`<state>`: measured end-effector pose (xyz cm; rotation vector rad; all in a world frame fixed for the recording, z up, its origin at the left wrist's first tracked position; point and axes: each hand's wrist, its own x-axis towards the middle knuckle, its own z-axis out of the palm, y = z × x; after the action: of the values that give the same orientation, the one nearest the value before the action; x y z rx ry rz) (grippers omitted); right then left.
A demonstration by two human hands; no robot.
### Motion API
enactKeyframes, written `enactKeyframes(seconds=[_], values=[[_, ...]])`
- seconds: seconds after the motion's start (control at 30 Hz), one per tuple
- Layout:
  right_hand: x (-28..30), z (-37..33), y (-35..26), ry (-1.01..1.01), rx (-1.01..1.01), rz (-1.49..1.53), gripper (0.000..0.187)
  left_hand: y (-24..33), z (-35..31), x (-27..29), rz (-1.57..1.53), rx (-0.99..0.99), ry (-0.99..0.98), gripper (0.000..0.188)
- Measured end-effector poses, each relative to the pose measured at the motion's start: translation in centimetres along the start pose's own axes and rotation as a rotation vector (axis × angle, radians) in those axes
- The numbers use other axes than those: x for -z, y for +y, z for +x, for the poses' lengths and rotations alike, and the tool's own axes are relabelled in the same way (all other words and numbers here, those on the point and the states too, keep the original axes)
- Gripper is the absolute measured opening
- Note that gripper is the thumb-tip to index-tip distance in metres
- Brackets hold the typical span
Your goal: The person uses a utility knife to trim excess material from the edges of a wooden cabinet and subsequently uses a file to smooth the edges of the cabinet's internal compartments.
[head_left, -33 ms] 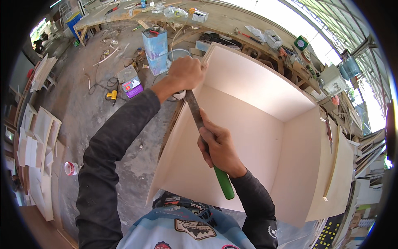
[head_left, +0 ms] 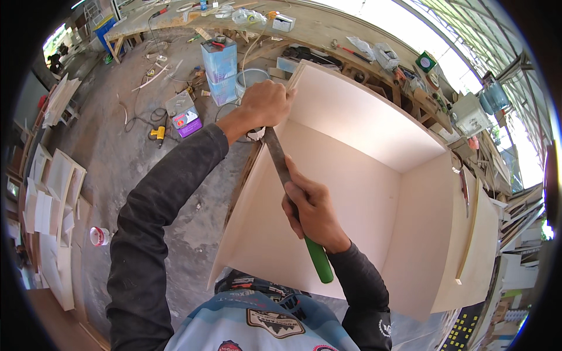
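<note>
A large pale wooden cabinet box [head_left: 328,193] lies in front of me with its open side up. At its far left corner my left hand [head_left: 266,105] is closed over the panel edge, knuckles up. My right hand [head_left: 313,205] grips a flat metal file [head_left: 275,153] with a green handle [head_left: 318,263], index finger stretched along the blade. The file slants across the left panel's edge, its far end just below my left hand. Partly covered by the left wrist is a small white object [head_left: 256,134] whose kind I cannot make out.
Blue square cans [head_left: 220,70] and a bucket [head_left: 253,77] stand beyond the left corner. A yellow power tool [head_left: 157,134] with a cord lies on the concrete floor, near a purple box [head_left: 190,128]. A cluttered workbench [head_left: 316,35] runs behind; white panels [head_left: 55,205] lean at left.
The file and my right hand have shifted very slightly right and toward me. My left hand stays at the corner.
</note>
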<state>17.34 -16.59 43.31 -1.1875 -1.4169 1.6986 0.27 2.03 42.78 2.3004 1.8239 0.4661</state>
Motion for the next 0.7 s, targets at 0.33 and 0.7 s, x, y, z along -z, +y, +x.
enactKeyframes(seconds=[0.33, 0.7], values=[[-2.6, 1.7, 1.1, 0.004, 0.040, 0.100, 0.052, -4.3, 2.4, -1.5, -0.214, -0.114, 0.135, 0.072], [-3.4, 3.7, 0.9, -0.092, 0.084, 0.104, 0.052, -6.6, 0.8, 2.0, -0.216, -0.070, 0.108, 0.065]])
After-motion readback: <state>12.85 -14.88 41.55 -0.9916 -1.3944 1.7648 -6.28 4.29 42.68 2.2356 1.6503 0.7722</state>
